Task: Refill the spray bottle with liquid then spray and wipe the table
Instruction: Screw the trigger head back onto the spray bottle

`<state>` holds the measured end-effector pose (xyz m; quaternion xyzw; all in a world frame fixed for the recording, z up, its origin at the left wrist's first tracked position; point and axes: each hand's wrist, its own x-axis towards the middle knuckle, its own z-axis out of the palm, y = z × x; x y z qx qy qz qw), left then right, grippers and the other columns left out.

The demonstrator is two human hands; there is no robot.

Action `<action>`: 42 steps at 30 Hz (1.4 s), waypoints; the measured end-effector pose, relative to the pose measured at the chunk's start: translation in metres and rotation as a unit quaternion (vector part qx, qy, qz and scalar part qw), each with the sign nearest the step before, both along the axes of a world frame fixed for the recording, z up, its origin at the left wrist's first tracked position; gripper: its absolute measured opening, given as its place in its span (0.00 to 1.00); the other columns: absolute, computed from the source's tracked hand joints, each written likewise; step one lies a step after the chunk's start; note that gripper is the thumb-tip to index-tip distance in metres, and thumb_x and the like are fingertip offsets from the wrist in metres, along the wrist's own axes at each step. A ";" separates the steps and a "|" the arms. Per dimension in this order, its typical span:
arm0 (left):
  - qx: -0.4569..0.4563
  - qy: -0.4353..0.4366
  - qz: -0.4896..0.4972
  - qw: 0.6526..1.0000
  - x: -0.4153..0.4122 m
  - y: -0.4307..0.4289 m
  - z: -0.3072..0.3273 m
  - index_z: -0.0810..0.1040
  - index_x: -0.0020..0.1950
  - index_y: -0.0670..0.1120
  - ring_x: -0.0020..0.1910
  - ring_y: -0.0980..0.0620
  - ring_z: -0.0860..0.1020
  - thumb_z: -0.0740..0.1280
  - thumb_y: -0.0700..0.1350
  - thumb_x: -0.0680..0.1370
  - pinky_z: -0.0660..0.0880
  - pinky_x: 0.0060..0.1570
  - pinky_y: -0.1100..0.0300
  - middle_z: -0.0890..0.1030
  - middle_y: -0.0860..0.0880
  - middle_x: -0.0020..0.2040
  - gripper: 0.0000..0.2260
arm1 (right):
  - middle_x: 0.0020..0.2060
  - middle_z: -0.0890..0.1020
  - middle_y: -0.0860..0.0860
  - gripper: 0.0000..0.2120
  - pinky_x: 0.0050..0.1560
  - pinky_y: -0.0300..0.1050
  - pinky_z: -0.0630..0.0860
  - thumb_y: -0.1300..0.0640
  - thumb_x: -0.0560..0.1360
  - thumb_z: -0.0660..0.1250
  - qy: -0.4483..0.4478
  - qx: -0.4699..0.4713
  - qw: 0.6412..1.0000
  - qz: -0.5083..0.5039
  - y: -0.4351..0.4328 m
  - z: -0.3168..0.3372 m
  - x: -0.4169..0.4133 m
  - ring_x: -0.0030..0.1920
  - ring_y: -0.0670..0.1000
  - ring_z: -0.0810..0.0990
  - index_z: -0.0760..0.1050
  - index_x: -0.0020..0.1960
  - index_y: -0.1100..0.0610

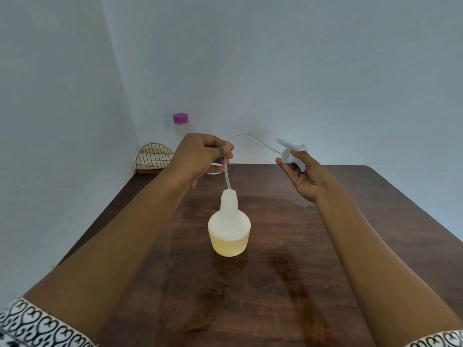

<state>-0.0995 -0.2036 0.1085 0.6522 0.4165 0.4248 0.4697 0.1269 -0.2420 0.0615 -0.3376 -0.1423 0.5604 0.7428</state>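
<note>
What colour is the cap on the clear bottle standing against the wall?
Bright purple cap on the clear plastic bottle, seen in the head view.

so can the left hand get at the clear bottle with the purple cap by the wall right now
Probably yes, once freed: the clear purple-capped bottle stands beyond the left hand, nothing visible between them, but that hand is pinching the thin translucent tube.

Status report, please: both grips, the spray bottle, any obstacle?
Left grip pinches dip tube, end in spray bottle neck. Right grip holds spray head, off the bottle. Bottle upright on table, partly filled. Nothing blocks the neck.
</note>
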 end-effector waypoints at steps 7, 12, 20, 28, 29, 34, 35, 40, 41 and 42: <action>-0.014 0.040 -0.018 0.999 -0.001 -0.008 -0.029 0.81 0.50 0.44 0.43 0.53 0.82 0.68 0.39 0.76 0.81 0.43 0.61 0.83 0.47 0.45 0.04 | 0.47 0.79 0.59 0.07 0.48 0.50 0.81 0.65 0.74 0.67 -0.056 -0.022 0.998 -0.025 -0.012 -0.012 0.013 0.40 0.54 0.85 0.72 0.51 0.62; 0.086 0.146 -0.025 0.985 -0.009 -0.011 -0.049 0.83 0.50 0.51 0.45 0.65 0.78 0.70 0.43 0.76 0.70 0.42 0.72 0.82 0.59 0.44 0.05 | 0.43 0.81 0.53 0.04 0.47 0.42 0.82 0.64 0.75 0.66 -0.285 0.004 0.958 -0.038 -0.021 0.010 0.025 0.45 0.52 0.82 0.76 0.48 0.57; 0.064 0.076 -0.047 0.994 -0.025 -0.016 -0.090 0.78 0.59 0.55 0.55 0.60 0.79 0.72 0.48 0.74 0.77 0.56 0.59 0.82 0.56 0.54 0.14 | 0.45 0.83 0.51 0.11 0.48 0.37 0.80 0.64 0.70 0.72 -0.641 0.065 0.764 0.038 -0.033 0.080 0.003 0.44 0.44 0.82 0.79 0.52 0.58; -0.008 0.028 -0.066 0.997 -0.021 -0.022 -0.143 0.75 0.58 0.64 0.58 0.59 0.78 0.77 0.52 0.67 0.76 0.60 0.52 0.80 0.60 0.58 0.22 | 0.48 0.83 0.51 0.11 0.52 0.50 0.76 0.56 0.67 0.75 -0.815 0.053 0.566 0.118 -0.012 0.078 -0.052 0.49 0.53 0.81 0.79 0.48 0.56; -0.009 0.028 -0.065 0.997 -0.019 -0.021 -0.148 0.75 0.58 0.65 0.57 0.58 0.79 0.76 0.56 0.65 0.77 0.59 0.50 0.81 0.59 0.57 0.22 | 0.46 0.83 0.52 0.10 0.49 0.49 0.76 0.55 0.67 0.75 -0.822 0.052 0.551 0.132 -0.010 0.074 -0.057 0.47 0.53 0.81 0.79 0.46 0.56; -0.012 0.014 -0.058 0.998 -0.014 -0.020 -0.159 0.75 0.60 0.62 0.56 0.54 0.78 0.73 0.62 0.63 0.77 0.57 0.47 0.80 0.56 0.58 0.26 | 0.44 0.82 0.55 0.12 0.48 0.50 0.76 0.57 0.67 0.74 -0.836 0.040 0.513 0.189 0.002 0.054 -0.070 0.46 0.56 0.80 0.78 0.47 0.60; -0.010 0.014 -0.060 0.998 -0.013 -0.019 -0.160 0.75 0.60 0.61 0.56 0.55 0.78 0.73 0.62 0.63 0.77 0.57 0.48 0.80 0.56 0.58 0.26 | 0.44 0.82 0.55 0.13 0.49 0.51 0.76 0.56 0.67 0.74 -0.835 0.039 0.513 0.195 0.004 0.050 -0.071 0.46 0.56 0.80 0.78 0.48 0.60; 0.007 0.025 -0.058 0.998 -0.013 -0.016 -0.168 0.74 0.64 0.57 0.57 0.53 0.77 0.72 0.64 0.64 0.77 0.58 0.47 0.78 0.55 0.60 0.30 | 0.49 0.81 0.54 0.14 0.53 0.49 0.76 0.58 0.68 0.74 -0.828 0.032 0.514 0.222 0.008 0.035 -0.073 0.49 0.55 0.80 0.78 0.52 0.60; 0.007 0.023 -0.058 0.998 -0.012 -0.016 -0.169 0.74 0.64 0.57 0.57 0.53 0.77 0.72 0.64 0.64 0.77 0.58 0.47 0.78 0.55 0.60 0.31 | 0.49 0.81 0.54 0.14 0.53 0.49 0.76 0.58 0.69 0.74 -0.825 0.032 0.518 0.224 0.007 0.034 -0.074 0.49 0.55 0.79 0.78 0.52 0.60; 0.007 0.022 -0.057 0.998 -0.012 -0.016 -0.170 0.73 0.65 0.57 0.58 0.53 0.77 0.72 0.65 0.64 0.76 0.58 0.47 0.78 0.54 0.61 0.31 | 0.49 0.81 0.55 0.14 0.53 0.49 0.75 0.58 0.69 0.73 -0.823 0.033 0.521 0.226 0.007 0.033 -0.075 0.50 0.55 0.79 0.78 0.52 0.60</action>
